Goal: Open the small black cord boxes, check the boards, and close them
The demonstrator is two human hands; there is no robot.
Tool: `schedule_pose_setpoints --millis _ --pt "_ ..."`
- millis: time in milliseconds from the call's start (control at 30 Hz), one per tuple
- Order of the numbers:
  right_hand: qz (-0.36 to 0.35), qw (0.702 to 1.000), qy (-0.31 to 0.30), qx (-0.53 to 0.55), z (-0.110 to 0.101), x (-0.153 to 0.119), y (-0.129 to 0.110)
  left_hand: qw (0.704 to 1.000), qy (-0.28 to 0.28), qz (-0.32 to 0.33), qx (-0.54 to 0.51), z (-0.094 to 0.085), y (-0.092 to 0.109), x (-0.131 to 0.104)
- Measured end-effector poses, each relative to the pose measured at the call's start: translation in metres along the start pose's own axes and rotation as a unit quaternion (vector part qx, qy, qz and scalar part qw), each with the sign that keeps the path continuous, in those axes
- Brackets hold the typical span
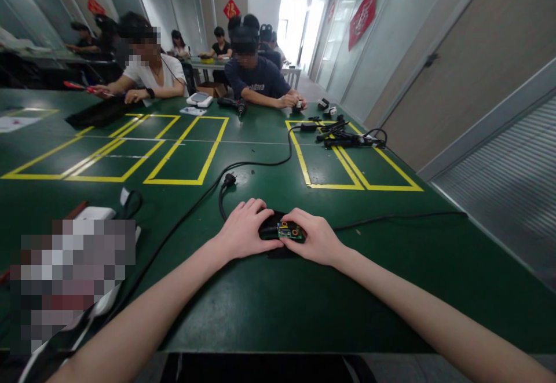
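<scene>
Near the front of the green table, my left hand (247, 229) grips a black adapter-like case (270, 226), thumb along the near side and fingers over the far side. A small green circuit board (290, 231) with ring-shaped coppery parts sits at the case's right part. My right hand (316, 236) pinches this board between thumb and fingers. Whether the board lies inside the case or just on it, I cannot tell. A black power cord with a plug (229, 180) curves away beyond my left hand. Another black cable (399, 216) runs rightward from behind my right hand.
Yellow tape rectangles (174, 181) mark the green table (260, 313). A pile of black adapters and cables (343, 137) lies at the far right. Opposite, one person (260, 79) handles a small part near a power drill (234, 105); another person (152, 73) sits left. A blurred-out object (73, 278) lies front left.
</scene>
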State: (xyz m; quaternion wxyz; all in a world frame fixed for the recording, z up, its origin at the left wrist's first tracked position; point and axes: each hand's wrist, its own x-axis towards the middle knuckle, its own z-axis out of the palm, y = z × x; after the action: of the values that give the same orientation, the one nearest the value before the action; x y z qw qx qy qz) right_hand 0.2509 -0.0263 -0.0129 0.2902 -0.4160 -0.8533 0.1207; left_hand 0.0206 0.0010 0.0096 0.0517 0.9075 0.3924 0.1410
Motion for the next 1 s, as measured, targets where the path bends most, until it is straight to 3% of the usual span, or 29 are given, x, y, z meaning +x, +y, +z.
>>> schedule_pose_setpoints --millis 233,533,667,1000 --pt "0.01 1.0 0.021 0.014 0.0 0.014 -0.001 1.0 -0.008 0.002 -0.022 0.002 -0.009 0.001" --pt "0.024 0.996 0.017 0.079 0.004 0.004 -0.007 0.994 -0.028 0.056 -0.084 -0.004 -0.021 -0.002" --pt "0.045 0.991 0.038 0.122 0.008 0.005 -0.008 0.995 -0.04 0.053 -0.07 -0.009 -0.02 -0.004" --pt "0.066 0.992 0.033 0.105 0.013 0.007 -0.004 0.995 -0.068 0.018 -0.074 -0.016 -0.019 -0.012"
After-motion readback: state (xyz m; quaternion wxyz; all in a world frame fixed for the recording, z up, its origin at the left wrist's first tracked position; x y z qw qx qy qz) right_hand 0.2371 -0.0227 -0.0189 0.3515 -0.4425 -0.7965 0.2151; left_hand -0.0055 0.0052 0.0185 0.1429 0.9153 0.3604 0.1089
